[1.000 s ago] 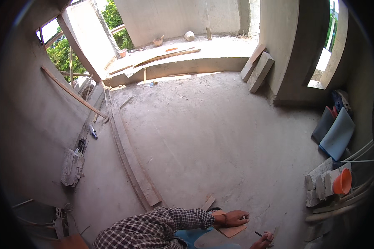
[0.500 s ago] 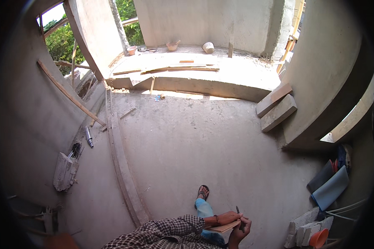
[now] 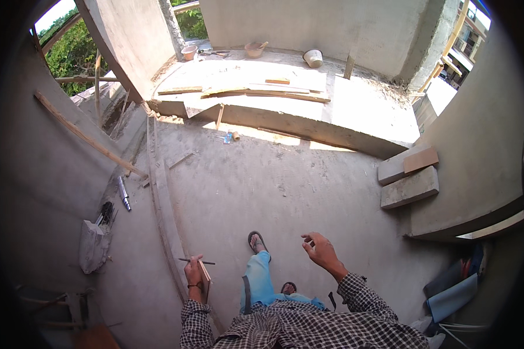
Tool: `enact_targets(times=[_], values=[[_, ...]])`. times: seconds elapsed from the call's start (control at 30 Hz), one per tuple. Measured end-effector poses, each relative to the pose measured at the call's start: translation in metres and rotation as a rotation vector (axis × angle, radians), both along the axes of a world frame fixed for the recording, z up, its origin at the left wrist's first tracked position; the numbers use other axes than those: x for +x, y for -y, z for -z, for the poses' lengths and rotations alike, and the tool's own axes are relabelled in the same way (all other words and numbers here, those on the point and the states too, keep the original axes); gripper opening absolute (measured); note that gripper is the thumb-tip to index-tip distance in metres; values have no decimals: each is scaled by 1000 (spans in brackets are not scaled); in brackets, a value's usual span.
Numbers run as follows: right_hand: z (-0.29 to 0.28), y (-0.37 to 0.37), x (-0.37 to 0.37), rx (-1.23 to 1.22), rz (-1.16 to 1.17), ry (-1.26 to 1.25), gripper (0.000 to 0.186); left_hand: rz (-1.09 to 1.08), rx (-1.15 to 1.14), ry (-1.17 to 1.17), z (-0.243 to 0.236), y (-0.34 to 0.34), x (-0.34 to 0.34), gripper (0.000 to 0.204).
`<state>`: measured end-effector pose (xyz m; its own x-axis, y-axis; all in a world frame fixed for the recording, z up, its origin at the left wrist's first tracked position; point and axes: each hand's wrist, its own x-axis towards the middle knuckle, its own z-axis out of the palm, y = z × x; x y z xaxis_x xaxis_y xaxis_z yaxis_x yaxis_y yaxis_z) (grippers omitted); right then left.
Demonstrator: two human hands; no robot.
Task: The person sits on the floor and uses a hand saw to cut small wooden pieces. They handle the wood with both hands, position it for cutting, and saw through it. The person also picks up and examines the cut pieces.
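thin board point(image 3: 206, 276) and dark pen point(image 3: 209, 263) clamped in left grip point(image 3: 194, 271) (right grip point(image 3: 323, 253) apart)

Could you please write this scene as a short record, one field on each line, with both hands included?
Left hand: holds a dark pen-like stick and a thin brown board
Right hand: open, nothing visible in it
Right side: two grey blocks, brown flat piece at the farther one
Left side: silver cylinder on the floor
Far ledge: tilted pale bucket
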<state>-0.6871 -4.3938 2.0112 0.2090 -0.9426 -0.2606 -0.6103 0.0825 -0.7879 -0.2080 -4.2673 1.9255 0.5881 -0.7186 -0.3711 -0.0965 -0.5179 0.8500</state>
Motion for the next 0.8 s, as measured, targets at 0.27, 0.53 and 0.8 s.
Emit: enact_targets(times=[0.27,0.53,0.8], values=[[155,597,158,106,68,-151,36,-330,309,122,179,424,203,58],[206,1221,205,272,334,-244,46,-162,430,86,172,1110,284,51],[545,2082,192,48,303,-263,69,4,272,80,347,1849,255,42]])
